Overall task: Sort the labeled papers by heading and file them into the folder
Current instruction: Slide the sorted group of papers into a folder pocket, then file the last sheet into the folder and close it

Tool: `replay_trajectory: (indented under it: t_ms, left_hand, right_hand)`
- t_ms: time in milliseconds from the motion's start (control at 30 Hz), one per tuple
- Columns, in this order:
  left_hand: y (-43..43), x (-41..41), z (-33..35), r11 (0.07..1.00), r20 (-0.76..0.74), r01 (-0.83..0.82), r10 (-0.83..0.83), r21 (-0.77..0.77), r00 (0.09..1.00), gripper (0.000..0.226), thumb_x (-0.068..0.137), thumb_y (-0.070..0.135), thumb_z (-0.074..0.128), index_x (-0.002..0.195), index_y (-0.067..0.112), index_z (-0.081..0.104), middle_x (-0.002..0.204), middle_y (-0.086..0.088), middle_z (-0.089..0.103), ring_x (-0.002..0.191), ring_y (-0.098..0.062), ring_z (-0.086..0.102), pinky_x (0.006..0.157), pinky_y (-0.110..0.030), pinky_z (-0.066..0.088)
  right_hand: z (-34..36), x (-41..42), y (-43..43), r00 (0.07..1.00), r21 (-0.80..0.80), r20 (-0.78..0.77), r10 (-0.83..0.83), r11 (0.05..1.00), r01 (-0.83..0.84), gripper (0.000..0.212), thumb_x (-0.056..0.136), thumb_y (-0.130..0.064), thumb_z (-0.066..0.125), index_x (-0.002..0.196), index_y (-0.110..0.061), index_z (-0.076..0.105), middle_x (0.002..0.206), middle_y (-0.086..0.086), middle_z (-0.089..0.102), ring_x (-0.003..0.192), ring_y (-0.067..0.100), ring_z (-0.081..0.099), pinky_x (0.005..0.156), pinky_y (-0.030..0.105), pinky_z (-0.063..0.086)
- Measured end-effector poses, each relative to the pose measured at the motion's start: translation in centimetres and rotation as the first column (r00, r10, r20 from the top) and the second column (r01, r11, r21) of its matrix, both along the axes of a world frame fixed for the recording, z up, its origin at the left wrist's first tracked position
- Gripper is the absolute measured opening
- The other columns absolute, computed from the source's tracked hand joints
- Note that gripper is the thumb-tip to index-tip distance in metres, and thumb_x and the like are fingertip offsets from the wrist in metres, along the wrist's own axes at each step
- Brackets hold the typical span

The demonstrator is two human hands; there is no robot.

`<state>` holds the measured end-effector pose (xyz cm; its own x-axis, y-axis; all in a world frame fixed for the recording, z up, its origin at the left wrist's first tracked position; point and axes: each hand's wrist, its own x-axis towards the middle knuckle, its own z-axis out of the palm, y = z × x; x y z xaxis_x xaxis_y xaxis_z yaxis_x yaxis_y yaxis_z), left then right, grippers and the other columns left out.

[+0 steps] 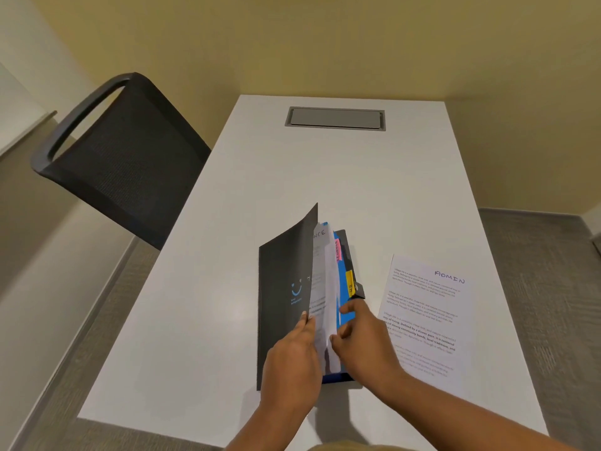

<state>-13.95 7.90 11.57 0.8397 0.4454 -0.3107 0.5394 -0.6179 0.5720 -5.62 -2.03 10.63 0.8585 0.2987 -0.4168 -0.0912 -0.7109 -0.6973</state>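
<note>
White tabletop (201, 320) fills most of the view, set against a yellow wall, with a grey cable hatch (335, 118) sunk into its far end and a black mesh chair (126, 157) standing at its left edge. Grey carpet shows on both sides.

Near the front middle of the table lies the black folder (279, 320), its spine toward the left. Its front cover is raised, standing nearly upright. The left hand (292, 356) grips that cover at its free edge, close to the lower corner.

Just behind the cover a white sheet (322, 288) stands in the folder (only the letters "NCE" of its heading show). Behind it are blue dividers (346, 309) with a pink tab (337, 250) and a yellow tab (349, 283) at their right edge.

The right hand (364, 336) is at the folder's right side with bent fingers, thumb against the white sheet and forefinger on a blue divider; whether it actually pinches anything I cannot tell.

Just right of the folder, flat on the table, lies a printed sheet headed "ADMIN" (429, 320), partly under the right forearm.
</note>
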Motion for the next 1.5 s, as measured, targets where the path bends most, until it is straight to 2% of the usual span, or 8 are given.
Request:
replay_trajectory:
  t_ms: [400,633,800,900,1067,1167,1333,1500]
  left_hand:
    - [-0.4,0.5,-0.9,0.997,0.025,0.058,-0.059,0.052,0.998,0.059,0.099,0.029,0.052,0.152,0.026,0.028,0.155,0.011,0.035,0.130,-0.010,0.050,0.106,-0.023,0.041]
    - [-0.3,0.8,-1.8,0.988,-0.010,0.105,-0.104,0.109,0.994,0.053,0.102,0.028,0.046,0.152,0.028,0.028,0.156,0.014,0.030,0.130,-0.006,0.049,0.107,-0.019,0.037]
    - [-0.7,1.6,-2.8,0.964,-0.201,0.222,-0.191,0.147,0.961,0.068,0.098,0.020,0.056,0.154,0.032,0.020,0.162,0.013,0.012,0.122,-0.012,0.055,0.093,-0.022,0.050]
    - [-1.4,2.0,-3.6,0.919,-0.291,0.359,-0.303,0.162,0.907,0.073,0.094,0.023,0.060,0.153,0.037,0.019,0.164,0.008,0.001,0.119,-0.016,0.056,0.081,-0.026,0.055]
    - [-3.7,2.8,-4.5,0.871,-0.234,0.452,-0.407,0.193,0.883,0.056,0.100,0.032,0.048,0.151,0.033,0.026,0.164,0.004,-0.004,0.146,-0.015,0.025,0.099,-0.030,0.047]
    - [-5.1,3.7,-5.6,0.842,-0.157,0.513,-0.491,0.168,0.857,0.053,0.101,0.038,0.042,0.151,0.027,0.029,0.164,0.002,0.004,0.147,-0.015,0.021,0.110,-0.030,0.035]
    - [-7.3,5.8,-9.1,0.847,-0.211,0.531,-0.518,0.003,0.829,0.061,0.098,0.042,0.048,0.152,0.027,0.025,0.163,0.004,0.012,0.147,-0.016,0.022,0.114,-0.034,0.030]
    - [-8.9,6.6,-11.4,0.869,-0.352,0.474,-0.491,-0.140,0.797,0.072,0.095,0.043,0.053,0.154,0.023,0.018,0.164,0.000,0.009,0.149,-0.020,0.016,0.116,-0.042,0.026]
  right_hand:
    - [-2.6,0.3,0.9,0.995,-0.078,0.043,0.085,0.994,-0.081,0.014,0.094,-0.017,0.062,0.093,-0.020,0.049,0.104,0.001,0.063,0.089,0.010,0.058,0.047,0.005,0.039]
    - [-3.2,1.2,0.6,0.991,-0.033,-0.015,0.135,0.990,-0.136,0.004,0.088,-0.022,0.068,0.086,-0.022,0.065,0.081,-0.008,0.068,0.084,0.009,0.066,0.070,0.013,0.051]
    - [-2.7,3.3,-3.4,0.999,-0.003,0.044,-0.017,1.000,0.017,0.006,0.085,-0.023,0.069,0.079,-0.022,0.068,0.080,-0.011,0.069,0.075,0.001,0.063,0.061,0.010,0.043]
    - [-3.7,4.9,-7.8,0.990,-0.045,-0.001,-0.140,0.989,0.139,0.006,0.084,-0.023,0.071,0.078,-0.021,0.069,0.082,-0.009,0.070,0.081,0.008,0.065,0.072,0.024,0.050]
    - [-6.3,6.2,-15.2,0.952,-0.171,-0.048,-0.301,0.942,0.289,0.005,0.084,-0.020,0.070,0.082,-0.017,0.067,0.081,-0.006,0.069,0.083,0.017,0.064,0.077,0.037,0.054]
    - [-7.6,6.2,-18.2,0.931,-0.235,-0.067,-0.359,0.912,0.335,0.010,0.085,-0.022,0.069,0.086,-0.016,0.061,0.083,-0.003,0.065,0.081,0.020,0.061,0.070,0.033,0.048]
    - [-9.4,6.0,-20.1,0.909,-0.326,-0.141,-0.392,0.886,0.331,0.038,0.084,-0.022,0.068,0.064,-0.020,0.036,0.062,-0.005,0.038,0.058,0.016,0.039,0.054,0.029,0.031]
    - [-10.3,6.4,-20.0,0.871,-0.377,-0.198,-0.449,0.855,0.355,0.026,0.082,-0.021,0.068,0.069,-0.002,0.056,0.065,0.009,0.057,0.060,0.023,0.055,0.050,0.026,0.038]
